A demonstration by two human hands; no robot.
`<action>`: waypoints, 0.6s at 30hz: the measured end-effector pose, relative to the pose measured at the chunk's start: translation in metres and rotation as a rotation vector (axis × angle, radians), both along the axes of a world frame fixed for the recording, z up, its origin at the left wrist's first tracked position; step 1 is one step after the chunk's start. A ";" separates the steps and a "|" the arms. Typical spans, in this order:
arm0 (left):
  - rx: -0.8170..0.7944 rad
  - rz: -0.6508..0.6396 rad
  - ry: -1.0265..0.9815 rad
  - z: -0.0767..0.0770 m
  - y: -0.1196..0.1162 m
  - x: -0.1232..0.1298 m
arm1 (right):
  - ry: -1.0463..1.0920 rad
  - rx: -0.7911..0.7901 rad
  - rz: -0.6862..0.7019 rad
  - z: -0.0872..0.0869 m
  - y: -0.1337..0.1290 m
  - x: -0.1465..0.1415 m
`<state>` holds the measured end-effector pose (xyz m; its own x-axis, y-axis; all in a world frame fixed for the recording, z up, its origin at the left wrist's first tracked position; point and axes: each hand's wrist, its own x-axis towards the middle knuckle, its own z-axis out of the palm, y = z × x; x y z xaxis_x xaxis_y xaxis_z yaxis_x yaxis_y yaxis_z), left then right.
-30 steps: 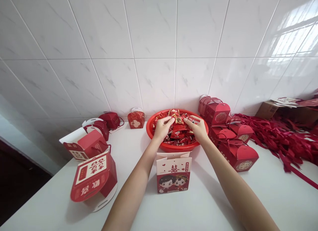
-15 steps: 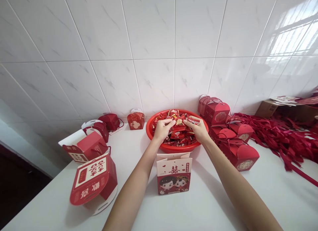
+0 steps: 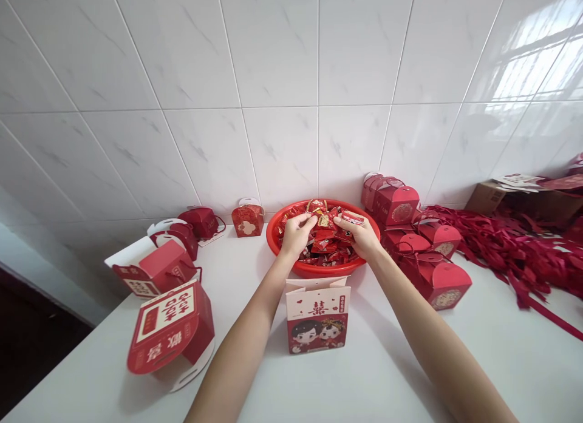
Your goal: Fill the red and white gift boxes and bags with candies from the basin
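Observation:
A red plastic basket point(image 3: 304, 269) full of red-wrapped candies stands near the wall. Over it, my left hand point(image 3: 298, 232) pinches one end of a wrapped candy with a clear middle point(image 3: 324, 220). My right hand point(image 3: 357, 233) is closed on red-wrapped candy, its thumb at the other side of the same piece; a red-and-white packet point(image 3: 352, 218) shows on its fingers. Between my forearms, in front of the basket, a paper box with two cartoon figures point(image 3: 317, 326) stands upright with its top open.
Red gift boxes stand at the left point(image 3: 170, 326) and stacked right of the basket point(image 3: 439, 280). A small red box point(image 3: 248, 219) is by the wall. Dark red shredded ribbon point(image 3: 514, 250) and a cardboard box point(image 3: 485, 198) lie far right.
Both hands stay over the basket, with the candy between them slightly lower and tilted. The right fingers have shifted, and the red-and-white packet shows more clearly. The view has moved slightly.

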<state>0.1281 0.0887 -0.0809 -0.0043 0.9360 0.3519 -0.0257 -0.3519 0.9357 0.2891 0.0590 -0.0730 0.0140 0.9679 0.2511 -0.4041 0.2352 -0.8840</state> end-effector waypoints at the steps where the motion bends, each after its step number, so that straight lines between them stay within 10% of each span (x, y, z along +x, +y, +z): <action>1: -0.017 0.030 -0.010 0.000 0.000 0.000 | 0.001 0.000 -0.004 0.000 0.000 0.000; 10: 0.031 0.317 0.195 0.001 0.004 -0.007 | 0.123 -0.164 -0.170 -0.004 0.013 0.011; 18: 0.007 -0.156 0.833 0.006 -0.010 0.005 | -0.051 -0.094 -0.194 -0.008 0.019 0.011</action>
<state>0.1329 0.0787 -0.0751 0.3882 0.9020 0.1888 0.6226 -0.4077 0.6679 0.3005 0.0775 -0.0815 0.1919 0.9674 0.1655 -0.3131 0.2201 -0.9239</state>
